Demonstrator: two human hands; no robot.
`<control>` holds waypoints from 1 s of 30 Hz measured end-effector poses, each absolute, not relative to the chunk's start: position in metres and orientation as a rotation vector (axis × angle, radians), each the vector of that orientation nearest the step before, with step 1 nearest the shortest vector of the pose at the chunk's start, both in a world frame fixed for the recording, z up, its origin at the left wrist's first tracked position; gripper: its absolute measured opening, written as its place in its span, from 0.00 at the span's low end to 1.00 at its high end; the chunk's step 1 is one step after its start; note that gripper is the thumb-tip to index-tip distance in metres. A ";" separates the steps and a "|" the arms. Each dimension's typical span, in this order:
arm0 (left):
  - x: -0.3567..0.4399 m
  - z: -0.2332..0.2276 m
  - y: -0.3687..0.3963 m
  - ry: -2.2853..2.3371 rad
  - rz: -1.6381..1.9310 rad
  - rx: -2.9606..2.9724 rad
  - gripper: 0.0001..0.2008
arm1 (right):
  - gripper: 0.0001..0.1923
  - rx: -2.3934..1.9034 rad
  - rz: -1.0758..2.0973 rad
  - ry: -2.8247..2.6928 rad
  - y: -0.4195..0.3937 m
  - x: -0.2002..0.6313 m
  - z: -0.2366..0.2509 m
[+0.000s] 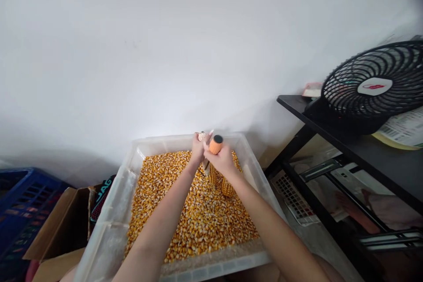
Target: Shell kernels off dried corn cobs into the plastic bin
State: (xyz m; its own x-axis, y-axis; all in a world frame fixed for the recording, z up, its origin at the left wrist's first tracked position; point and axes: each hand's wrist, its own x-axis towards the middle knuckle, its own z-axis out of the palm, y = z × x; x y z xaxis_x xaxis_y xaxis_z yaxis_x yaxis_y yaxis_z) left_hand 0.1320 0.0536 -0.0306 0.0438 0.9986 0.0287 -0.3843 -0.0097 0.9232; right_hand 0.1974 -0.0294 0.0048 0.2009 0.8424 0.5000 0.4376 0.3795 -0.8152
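Head view: both hands together over a tub of corn kernels.
Left hand (pixel 198 149) gripping a corn cob (pixel 202 136); right hand (pixel 222 158) clamped on an orange-handled tool (pixel 215 144), tub (pixel 125 176) beneath, fan (pixel 375 86) far right.

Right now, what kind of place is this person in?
Probably a room at home used as a small work corner: a plastic tub of loose corn kernels sits by a plain white wall, beside a black shelf holding a fan.
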 end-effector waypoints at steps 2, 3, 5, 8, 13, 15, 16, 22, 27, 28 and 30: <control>0.131 -0.031 0.053 0.827 1.407 1.070 0.18 | 0.11 -1.204 0.391 -1.333 -0.030 0.203 0.010; 0.130 -0.031 0.054 0.806 1.420 1.124 0.18 | 0.12 -1.206 0.374 -1.317 -0.031 0.206 0.012; 0.129 -0.029 0.056 0.772 1.406 1.182 0.17 | 0.14 -1.225 0.342 -1.340 -0.031 0.209 0.012; 0.130 -0.025 0.058 0.745 1.388 1.155 0.19 | 0.14 -1.236 0.321 -1.390 -0.030 0.211 0.008; 0.136 -0.026 0.056 0.825 1.417 0.987 0.20 | 0.12 -1.255 0.296 -1.398 -0.029 0.211 0.005; 0.137 -0.029 0.056 0.850 1.429 0.973 0.20 | 0.11 -1.256 0.286 -1.407 -0.028 0.212 0.003; 0.138 -0.030 0.056 0.853 1.436 0.969 0.20 | 0.11 -1.258 0.289 -1.400 -0.027 0.212 0.002; 0.136 -0.031 0.054 0.844 1.471 1.002 0.20 | 0.10 -1.276 0.323 -1.395 -0.022 0.211 -0.004; 0.135 -0.027 0.050 0.838 1.460 1.032 0.20 | 0.09 -1.239 0.335 -1.411 -0.020 0.205 -0.005; 0.135 -0.027 0.049 0.828 1.461 1.035 0.20 | 0.09 -1.240 0.330 -1.424 -0.019 0.204 -0.006; 0.135 -0.028 0.050 0.825 1.471 1.053 0.21 | 0.10 -1.252 0.324 -1.430 -0.019 0.202 -0.007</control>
